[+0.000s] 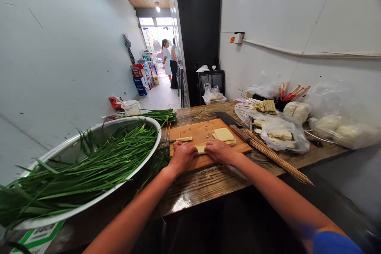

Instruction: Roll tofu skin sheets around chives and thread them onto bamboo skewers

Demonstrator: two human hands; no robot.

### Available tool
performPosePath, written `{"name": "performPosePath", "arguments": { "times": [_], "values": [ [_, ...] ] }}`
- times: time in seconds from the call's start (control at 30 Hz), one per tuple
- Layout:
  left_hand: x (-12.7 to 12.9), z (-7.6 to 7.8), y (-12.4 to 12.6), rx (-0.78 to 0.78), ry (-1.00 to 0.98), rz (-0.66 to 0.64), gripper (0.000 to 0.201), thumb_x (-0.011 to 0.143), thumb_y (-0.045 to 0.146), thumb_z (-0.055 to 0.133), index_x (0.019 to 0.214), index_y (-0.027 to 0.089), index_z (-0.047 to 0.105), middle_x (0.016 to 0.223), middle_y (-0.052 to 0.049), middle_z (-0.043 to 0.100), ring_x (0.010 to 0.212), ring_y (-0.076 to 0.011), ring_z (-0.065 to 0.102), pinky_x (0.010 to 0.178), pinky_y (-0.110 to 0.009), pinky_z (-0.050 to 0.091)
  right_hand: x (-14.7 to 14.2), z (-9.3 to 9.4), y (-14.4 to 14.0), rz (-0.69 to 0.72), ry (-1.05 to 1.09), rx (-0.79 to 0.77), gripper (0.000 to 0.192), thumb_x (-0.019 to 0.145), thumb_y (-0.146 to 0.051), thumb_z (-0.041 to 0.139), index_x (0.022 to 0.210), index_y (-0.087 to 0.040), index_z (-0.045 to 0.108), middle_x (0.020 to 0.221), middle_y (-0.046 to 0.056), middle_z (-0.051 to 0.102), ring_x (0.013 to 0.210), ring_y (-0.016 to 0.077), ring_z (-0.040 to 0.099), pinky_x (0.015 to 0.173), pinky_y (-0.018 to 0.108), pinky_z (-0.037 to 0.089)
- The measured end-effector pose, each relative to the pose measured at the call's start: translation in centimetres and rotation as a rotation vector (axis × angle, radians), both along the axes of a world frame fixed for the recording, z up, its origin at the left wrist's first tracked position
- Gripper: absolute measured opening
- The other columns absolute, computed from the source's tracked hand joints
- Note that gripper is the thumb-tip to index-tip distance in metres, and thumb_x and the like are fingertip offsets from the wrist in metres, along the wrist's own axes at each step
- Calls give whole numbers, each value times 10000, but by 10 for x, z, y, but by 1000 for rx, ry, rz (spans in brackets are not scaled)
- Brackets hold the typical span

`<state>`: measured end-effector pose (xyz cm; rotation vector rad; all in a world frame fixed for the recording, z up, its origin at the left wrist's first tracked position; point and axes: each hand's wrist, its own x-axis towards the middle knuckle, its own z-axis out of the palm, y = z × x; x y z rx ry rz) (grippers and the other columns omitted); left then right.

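Note:
A strip of pale yellow tofu sheet (201,150), seemingly rolled up, lies along the near part of the wooden cutting board (199,129). My left hand (182,154) is closed on its left end, my right hand (219,151) on its right end; the fingertips are partly hidden. Just beyond my left hand rests a finished-looking tofu roll (184,139) with green chive at its end. A small stack of square tofu sheets (224,135) sits past my right hand. To the right of the board lies a cleaver (229,120) with a wooden handle.
A big metal basin (159,135) of green chives (119,158) stands at left, more chives (160,116) behind it. Bamboo skewers (276,156) lie at right, near a plastic bag (299,141) with tofu pieces and skewered rolls (266,106). Two people (170,61) stand by the far doorway.

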<state>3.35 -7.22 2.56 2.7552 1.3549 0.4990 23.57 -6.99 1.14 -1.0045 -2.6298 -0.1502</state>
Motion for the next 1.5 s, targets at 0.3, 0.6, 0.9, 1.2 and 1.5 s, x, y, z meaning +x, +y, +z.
{"name": "performPosePath", "arguments": {
  "times": [0.3,0.6,0.9,1.2,1.5],
  "values": [
    [-2,-4,-1,75,10,-30,189,833,279,529,763,215,693,740,-34,641,816,-184,534,779,-344,268,-6,2,0,-57,-121,30,262,888,-226,435,755,-133,641,798,80,587,798,166,492,726,276,359],
    [-5,-9,-3,167,61,-65,220,878,282,463,816,226,666,737,-26,623,806,-178,525,801,-341,277,-10,8,1,-74,-168,-24,278,886,-186,411,792,-106,659,815,113,604,793,175,502,708,278,354],
    [-4,-9,12,73,75,-94,272,870,205,417,788,197,677,765,-52,627,811,-187,515,791,-348,273,-8,8,4,-136,-180,-56,262,876,-187,429,773,-117,660,803,105,598,756,168,502,669,267,355],
    [4,10,20,-62,124,-35,296,789,97,418,696,182,686,735,-51,644,807,-179,552,795,-347,257,-14,-1,-5,-95,-174,178,212,897,-173,397,920,-132,604,859,91,583,854,196,479,822,343,351],
    [6,-7,6,177,182,-22,201,834,88,440,808,170,622,842,-64,626,883,-199,514,934,-420,210,-16,-1,5,-101,-197,141,231,884,-167,400,876,-106,623,861,112,597,858,212,488,834,366,327]
  ]
}}
